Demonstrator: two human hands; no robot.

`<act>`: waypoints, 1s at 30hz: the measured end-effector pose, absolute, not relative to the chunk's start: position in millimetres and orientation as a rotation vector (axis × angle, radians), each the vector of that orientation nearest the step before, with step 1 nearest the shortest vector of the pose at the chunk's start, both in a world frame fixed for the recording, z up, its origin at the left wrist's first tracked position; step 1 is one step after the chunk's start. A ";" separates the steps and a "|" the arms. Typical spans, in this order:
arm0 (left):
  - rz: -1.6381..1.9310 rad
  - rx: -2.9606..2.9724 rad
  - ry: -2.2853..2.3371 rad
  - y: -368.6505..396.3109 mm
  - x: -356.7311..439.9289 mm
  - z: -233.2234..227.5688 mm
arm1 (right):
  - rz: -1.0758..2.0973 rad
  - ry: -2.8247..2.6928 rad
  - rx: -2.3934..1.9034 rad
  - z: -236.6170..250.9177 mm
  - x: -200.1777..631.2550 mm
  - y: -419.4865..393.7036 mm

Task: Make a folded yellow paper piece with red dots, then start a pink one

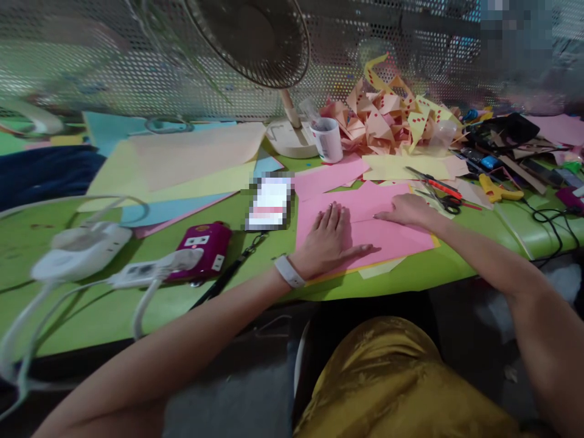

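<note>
Two hands flat: left hand [329, 240]; right hand [406, 211] | pink paper [392, 237] | green table [91, 304]; mesh wall [114, 55]

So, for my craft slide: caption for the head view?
Left hand and right hand press flat on pink paper.

The pink paper sheet [365, 228] is looking matt and smooth, creased along a fold, and both bare hands are lying flat on it. Beneath it the green table [91, 304] is showing a glossy, plastic-like top. Left of the pink sheet, a magenta case [203, 249] is gleaming like hard plastic, and a white power strip [150, 272] is shining the same way. Behind the sheet, the fan [255, 36] is showing a fine wire grille, and a perforated metal screen [114, 67] is glinting dully. The heap of folded paper pieces [387, 118] is looking matt. The gold cloth [387, 377] is shimmering like satin.
</note>
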State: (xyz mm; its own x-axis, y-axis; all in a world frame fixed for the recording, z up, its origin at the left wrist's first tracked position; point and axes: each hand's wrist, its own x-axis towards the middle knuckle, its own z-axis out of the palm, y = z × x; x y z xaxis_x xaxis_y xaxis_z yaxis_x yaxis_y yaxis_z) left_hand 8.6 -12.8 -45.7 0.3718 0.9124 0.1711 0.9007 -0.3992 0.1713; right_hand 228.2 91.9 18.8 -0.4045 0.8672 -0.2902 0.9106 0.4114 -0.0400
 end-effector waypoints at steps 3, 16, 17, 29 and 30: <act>0.388 2.555 1.684 -13.7 1.6 -48.7 | -0.255 2.393 1.543 20.4 243.9 103.2; 0.341 2.589 1.654 -27.8 -31.8 -42.4 | -0.683 2.271 1.765 32.5 306.5 105.6; 0.333 2.590 1.654 -28.9 -34.8 -40.6 | -0.749 2.250 1.777 32.3 309.6 107.4; 0.583 2.496 1.554 14.1 -21.9 2.1 | -0.360 2.708 1.552 44.8 284.1 97.6; 0.591 2.485 1.515 17.3 -19.3 1.1 | -0.345 2.733 1.511 42.4 281.9 99.3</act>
State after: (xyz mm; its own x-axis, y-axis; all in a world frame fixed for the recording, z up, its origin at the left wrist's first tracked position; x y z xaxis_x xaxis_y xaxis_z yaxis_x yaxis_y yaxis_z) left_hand -19.3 17.3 1.1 0.4047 0.8816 0.2429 0.8134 -0.4684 0.3448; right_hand 281.9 99.3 42.4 -0.5375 0.8367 -0.1051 0.8366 0.5134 -0.1912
